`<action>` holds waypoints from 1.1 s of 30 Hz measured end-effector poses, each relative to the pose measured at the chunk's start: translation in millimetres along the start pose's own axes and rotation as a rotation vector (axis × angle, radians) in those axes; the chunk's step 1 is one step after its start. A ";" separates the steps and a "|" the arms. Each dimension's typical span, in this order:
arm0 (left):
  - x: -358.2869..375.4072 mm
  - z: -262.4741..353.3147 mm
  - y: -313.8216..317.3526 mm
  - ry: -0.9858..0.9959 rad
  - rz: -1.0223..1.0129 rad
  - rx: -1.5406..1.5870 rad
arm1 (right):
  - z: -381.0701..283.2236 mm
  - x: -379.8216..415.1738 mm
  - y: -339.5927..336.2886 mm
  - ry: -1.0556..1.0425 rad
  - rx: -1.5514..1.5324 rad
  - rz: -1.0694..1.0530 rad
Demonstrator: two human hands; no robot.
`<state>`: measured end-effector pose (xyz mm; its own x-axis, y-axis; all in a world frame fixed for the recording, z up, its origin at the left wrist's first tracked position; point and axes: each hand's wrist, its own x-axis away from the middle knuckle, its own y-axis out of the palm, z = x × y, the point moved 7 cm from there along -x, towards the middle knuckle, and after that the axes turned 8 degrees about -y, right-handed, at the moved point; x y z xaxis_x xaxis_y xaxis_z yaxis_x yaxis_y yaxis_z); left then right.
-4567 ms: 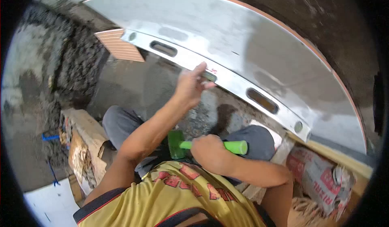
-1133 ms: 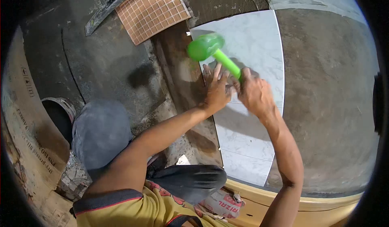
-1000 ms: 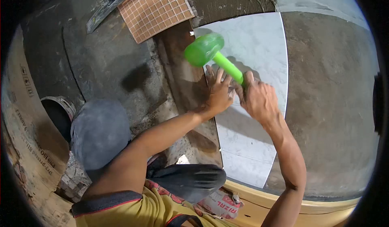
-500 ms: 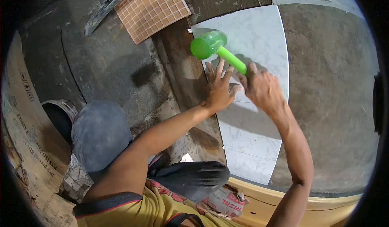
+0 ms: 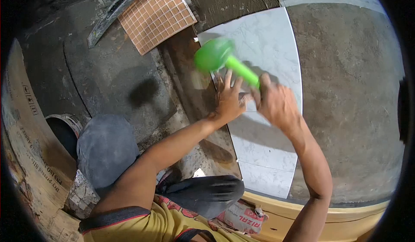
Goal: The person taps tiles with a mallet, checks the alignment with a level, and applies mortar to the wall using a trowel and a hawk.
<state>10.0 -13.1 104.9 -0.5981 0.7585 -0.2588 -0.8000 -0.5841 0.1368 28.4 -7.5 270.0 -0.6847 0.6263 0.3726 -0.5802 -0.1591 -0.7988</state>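
Observation:
My right hand is wrapped round the handle of a green mallet. Motion blurs the mallet's head, which hangs over the left edge of a white marbled tile. Just below the head, my left hand rests with fingers spread at that tile's left edge. Part of its fingertips is hidden under the mallet. Nearer my body, more white tiles continue the row, with small white spacers at the left-hand joints.
Wet mortar lies beyond the far tile. An orange gridded tile sits at upper left beside a long metal tool. Bare concrete spreads to the right. A bucket and cardboard stand at left.
The mallet's head has swung slightly left and towards me and is now more blurred. My left hand stays spread at the tile edge; the whole view has shifted a little.

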 end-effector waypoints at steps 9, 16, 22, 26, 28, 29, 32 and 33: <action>-2.4 -4.0 4.5 0.021 0.016 0.047 | 6.9 -9.8 -4.3 0.043 -0.003 0.028; -5.1 -6.4 7.2 0.055 -0.043 -0.021 | -4.7 0.5 -18.0 0.012 -0.008 0.103; -6.1 -1.2 6.5 -0.095 -0.158 -0.061 | 14.0 -1.5 -23.0 0.101 -0.002 0.132; -4.7 -6.7 11.9 -0.078 -0.134 -0.066 | 0.5 6.5 -32.4 0.028 0.022 0.153; -5.6 -0.4 5.6 -0.089 -0.139 -0.038 | 15.6 2.5 -28.1 0.100 0.053 0.113; -5.6 1.0 4.2 -0.068 -0.128 -0.041 | 30.4 -2.9 -21.3 0.149 0.021 0.119; -7.7 6.8 -0.7 -0.112 -0.181 -0.063 | 15.5 -5.1 -32.4 0.115 0.004 0.151; -8.0 3.5 2.5 -0.069 -0.159 -0.084 | 7.2 -2.8 -33.3 0.079 -0.002 0.147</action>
<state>12.6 -19.6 110.7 -0.4682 0.8597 -0.2040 -0.8799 -0.4748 0.0185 46.5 -9.4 298.9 -0.7256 0.6542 0.2135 -0.4754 -0.2521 -0.8429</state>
